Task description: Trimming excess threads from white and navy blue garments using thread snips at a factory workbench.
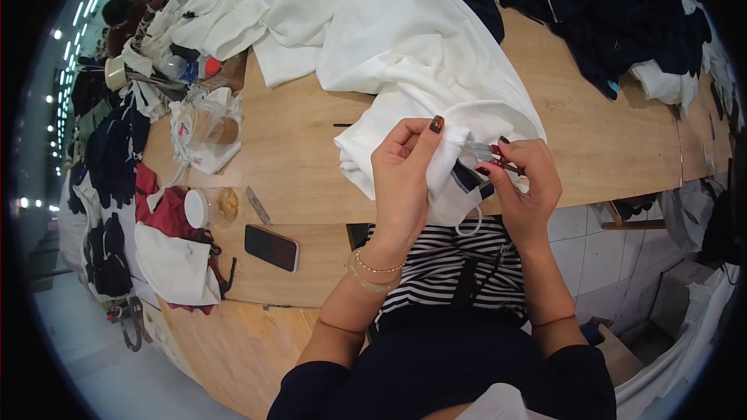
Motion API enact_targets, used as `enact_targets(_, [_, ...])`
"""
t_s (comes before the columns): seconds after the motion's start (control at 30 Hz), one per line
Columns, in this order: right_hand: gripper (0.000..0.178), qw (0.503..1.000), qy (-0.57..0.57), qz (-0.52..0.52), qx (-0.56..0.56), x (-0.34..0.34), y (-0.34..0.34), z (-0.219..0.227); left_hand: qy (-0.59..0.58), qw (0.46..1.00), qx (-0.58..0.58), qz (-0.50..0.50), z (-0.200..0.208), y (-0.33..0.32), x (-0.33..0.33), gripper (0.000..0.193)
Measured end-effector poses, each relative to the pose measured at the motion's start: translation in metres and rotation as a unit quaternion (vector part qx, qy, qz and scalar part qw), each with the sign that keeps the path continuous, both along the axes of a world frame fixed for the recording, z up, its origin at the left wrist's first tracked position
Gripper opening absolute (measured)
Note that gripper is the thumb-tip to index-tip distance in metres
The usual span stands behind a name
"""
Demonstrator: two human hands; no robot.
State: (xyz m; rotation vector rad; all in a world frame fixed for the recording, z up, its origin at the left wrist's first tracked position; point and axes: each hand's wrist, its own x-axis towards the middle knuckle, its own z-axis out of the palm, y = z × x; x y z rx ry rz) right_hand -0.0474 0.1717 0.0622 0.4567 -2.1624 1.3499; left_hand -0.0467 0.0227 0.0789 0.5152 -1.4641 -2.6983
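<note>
A white garment lies bunched on the wooden table and hangs over its near edge towards me. My left hand pinches a fold of its cloth between thumb and fingers. In my right hand is a pair of small thread snips with metal blades and a dark red handle. The blades point left, at the cloth beside my left fingertips; whether they touch it I cannot tell. Below them show a dark patch on the garment and a thin white loop hanging down.
On the left of the table lie a black phone, a grey blade-like tool, a round white lid and a plastic bag with a cup. White garments pile up at the back left, navy garments at the back right.
</note>
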Motion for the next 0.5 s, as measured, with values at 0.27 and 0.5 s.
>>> enact_targets(0.27, [0.026, 0.999, 0.034, 0.007, 0.017, -0.0038, -0.0059, 0.0015, 0.001, 1.000, 0.007, -0.002, -0.0010, 0.0027, 0.0014, 0.016])
enact_targets(0.5, [0.024, 0.999, 0.034, 0.016, 0.037, -0.0053, -0.0033, 0.0018, 0.001, 1.000, -0.007, -0.001, -0.0026, 0.0016, 0.0020, 0.015])
